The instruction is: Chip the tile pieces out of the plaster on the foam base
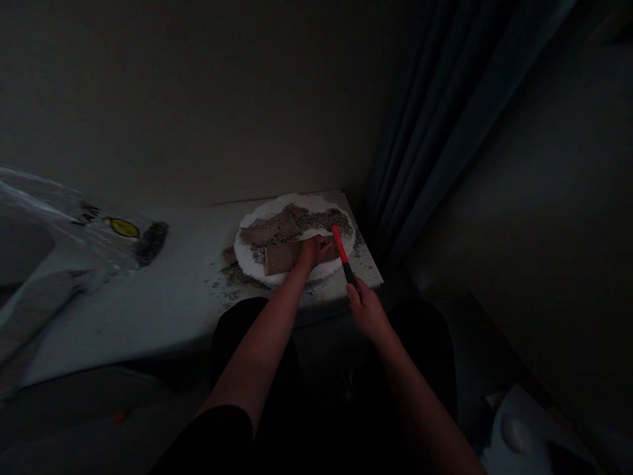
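Observation:
My right hand (368, 310) is wrapped around the black grip of what looks like a hammer (339, 244) with a red shaft. Its far end reaches the grey-brown rubble and is hard to make out in the dark. My left hand (311, 253) grips a flat brown brick-like slab (284, 257) from above, at its right part. Under the slab is a round white base with a ragged edge (242, 254). A second brown slab (270, 229) lies behind, tilted. Crumbled rubble (316, 219) covers the back and right of the base.
The white tabletop (182, 264) has crumbs scattered around the base. A clear plastic bag with a yellow label (123, 227) lies at the left. Dark blue curtains (420, 132) hang close to the table's right corner. A pale object (519, 429) stands low at the right.

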Motion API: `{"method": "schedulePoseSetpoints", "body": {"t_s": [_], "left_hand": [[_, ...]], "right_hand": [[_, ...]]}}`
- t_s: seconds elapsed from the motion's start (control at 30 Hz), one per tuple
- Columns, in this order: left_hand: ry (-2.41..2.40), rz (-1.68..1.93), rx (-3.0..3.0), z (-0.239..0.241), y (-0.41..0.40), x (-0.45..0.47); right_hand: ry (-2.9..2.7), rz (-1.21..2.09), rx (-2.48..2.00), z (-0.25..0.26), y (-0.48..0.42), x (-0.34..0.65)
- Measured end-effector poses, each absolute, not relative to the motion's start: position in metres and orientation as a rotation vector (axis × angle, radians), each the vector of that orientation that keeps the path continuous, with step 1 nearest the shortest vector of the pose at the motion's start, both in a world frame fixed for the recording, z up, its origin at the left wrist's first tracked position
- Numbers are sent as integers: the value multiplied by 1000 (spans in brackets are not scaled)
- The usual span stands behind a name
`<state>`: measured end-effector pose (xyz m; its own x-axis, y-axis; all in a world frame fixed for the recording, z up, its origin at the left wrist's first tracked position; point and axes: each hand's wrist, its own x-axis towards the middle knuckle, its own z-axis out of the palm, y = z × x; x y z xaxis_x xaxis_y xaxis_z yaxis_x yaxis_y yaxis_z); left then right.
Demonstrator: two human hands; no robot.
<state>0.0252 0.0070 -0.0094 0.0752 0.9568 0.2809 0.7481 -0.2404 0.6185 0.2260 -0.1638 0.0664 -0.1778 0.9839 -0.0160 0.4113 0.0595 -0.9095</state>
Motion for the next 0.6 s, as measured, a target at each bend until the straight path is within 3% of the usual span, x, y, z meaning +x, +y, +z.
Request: {"method": "schedulePoseSetpoints", "body": {"t_s": [0.6], "left_hand": [[1761, 1026, 1812, 14, -12, 14]], "right_hand": [[-1665, 1076, -1403, 56, -168, 229]]}}
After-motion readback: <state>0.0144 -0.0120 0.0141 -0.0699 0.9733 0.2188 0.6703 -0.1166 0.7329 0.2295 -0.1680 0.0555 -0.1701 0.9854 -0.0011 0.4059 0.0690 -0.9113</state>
